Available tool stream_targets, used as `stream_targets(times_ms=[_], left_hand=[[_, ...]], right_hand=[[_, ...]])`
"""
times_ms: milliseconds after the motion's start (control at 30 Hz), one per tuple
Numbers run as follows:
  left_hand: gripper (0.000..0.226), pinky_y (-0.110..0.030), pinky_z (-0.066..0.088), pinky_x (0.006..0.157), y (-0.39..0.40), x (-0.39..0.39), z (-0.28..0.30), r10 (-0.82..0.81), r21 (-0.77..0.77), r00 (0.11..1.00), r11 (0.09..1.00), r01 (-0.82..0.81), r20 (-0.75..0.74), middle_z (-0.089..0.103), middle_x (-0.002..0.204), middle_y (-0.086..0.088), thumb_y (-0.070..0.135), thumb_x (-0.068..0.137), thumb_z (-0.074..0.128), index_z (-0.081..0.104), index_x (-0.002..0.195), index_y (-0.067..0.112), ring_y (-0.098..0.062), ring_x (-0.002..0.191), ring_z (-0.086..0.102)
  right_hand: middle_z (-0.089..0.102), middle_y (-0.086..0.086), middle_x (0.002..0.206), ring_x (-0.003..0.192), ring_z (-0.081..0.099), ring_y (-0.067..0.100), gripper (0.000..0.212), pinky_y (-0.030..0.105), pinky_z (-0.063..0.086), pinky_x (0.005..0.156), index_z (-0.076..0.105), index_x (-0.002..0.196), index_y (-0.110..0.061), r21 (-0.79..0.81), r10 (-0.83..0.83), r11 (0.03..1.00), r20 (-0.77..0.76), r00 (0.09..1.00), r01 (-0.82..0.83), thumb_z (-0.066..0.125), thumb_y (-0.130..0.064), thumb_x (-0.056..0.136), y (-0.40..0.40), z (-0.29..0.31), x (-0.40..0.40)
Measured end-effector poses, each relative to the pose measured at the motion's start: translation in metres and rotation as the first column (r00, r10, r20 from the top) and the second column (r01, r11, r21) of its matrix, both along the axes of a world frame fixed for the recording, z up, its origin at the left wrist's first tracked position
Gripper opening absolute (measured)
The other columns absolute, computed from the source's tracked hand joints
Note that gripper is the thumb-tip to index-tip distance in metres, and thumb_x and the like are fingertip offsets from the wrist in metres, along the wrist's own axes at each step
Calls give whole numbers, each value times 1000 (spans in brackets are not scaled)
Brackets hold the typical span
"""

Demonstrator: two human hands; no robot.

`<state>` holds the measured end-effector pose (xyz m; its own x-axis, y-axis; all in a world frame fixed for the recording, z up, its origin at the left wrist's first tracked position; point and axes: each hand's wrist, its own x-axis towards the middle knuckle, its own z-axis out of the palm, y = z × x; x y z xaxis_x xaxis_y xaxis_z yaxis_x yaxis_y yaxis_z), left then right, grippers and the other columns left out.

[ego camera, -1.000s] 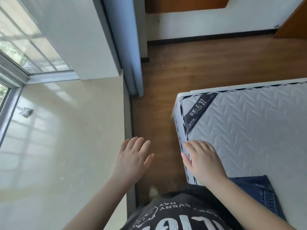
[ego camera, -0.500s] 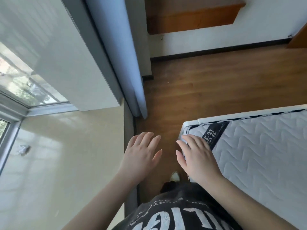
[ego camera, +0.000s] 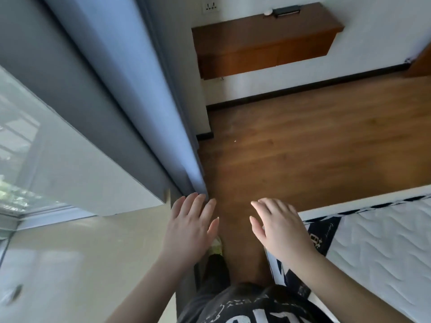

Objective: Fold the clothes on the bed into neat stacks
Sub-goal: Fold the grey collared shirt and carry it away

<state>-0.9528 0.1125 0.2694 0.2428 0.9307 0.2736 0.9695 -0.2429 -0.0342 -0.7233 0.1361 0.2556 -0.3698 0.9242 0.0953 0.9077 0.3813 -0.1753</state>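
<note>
Both of your hands are raised in front of you at the lower centre of the frame, palms down, and neither holds anything. Your left hand [ego camera: 190, 226] has its fingers straight and close together, the fingertips reaching up toward the bottom edge of a blue-grey curtain [ego camera: 130, 73] that runs diagonally from the upper left down to the middle of the frame. Your right hand [ego camera: 278, 227] is spread and relaxed, with the thumb pointing toward the left hand; it hovers over the corner of the mattress [ego camera: 377, 248], though whether it touches that corner cannot be told. The mattress fills the lower right of the frame: white quilted fabric with a wavy stitch pattern, a dark label patch at the corner and a dark-and-white striped edge band. No clothes are visible on the part of the bed that shows. Between your hands, lower in the frame, a pale shoe [ego camera: 216, 246] and a dark trouser leg stand on the brown wooden floor [ego camera: 314, 148], which spreads across the centre and right. At the bottom edge sits your dark grey T-shirt [ego camera: 245, 306] with white lettering. A cream-coloured window ledge [ego camera: 81, 264] covers the lower left, with window glass at the far left edge. At the upper right, a wooden wall-mounted shelf [ego camera: 265, 40] hangs on a white wall, with a wall socket [ego camera: 210, 7] just above it.
</note>
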Motion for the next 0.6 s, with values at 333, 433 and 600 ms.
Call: stream_targets(times_ms=[333,433,600], left_hand=[[42,-43,50,90,187,-30,-13,-226,-68,973,971,228,44,66,108,-7,43,89,49,69,113,15,-29,103,62],[44,-44,50,94,236,-18,-11,-312,-111,949,942,315,46,66,113,-7,44,89,48,69,115,16,-29,108,62],[44,-46,47,98,318,21,-13,-433,-171,899,883,437,63,64,119,-7,45,91,47,66,120,18,-29,114,59]], right_hand=[[68,5,106,97,64,29,39,43,51,81,69,108,-14,19,-254,967,122,960,253,42,-36,90,138,-1,-24],[68,5,104,98,65,29,43,44,52,82,69,107,-13,17,-345,938,98,933,345,38,-36,89,163,1,-17],[68,9,105,98,65,31,40,45,52,82,69,105,-11,72,-484,874,42,874,481,42,-35,88,213,-5,11]])
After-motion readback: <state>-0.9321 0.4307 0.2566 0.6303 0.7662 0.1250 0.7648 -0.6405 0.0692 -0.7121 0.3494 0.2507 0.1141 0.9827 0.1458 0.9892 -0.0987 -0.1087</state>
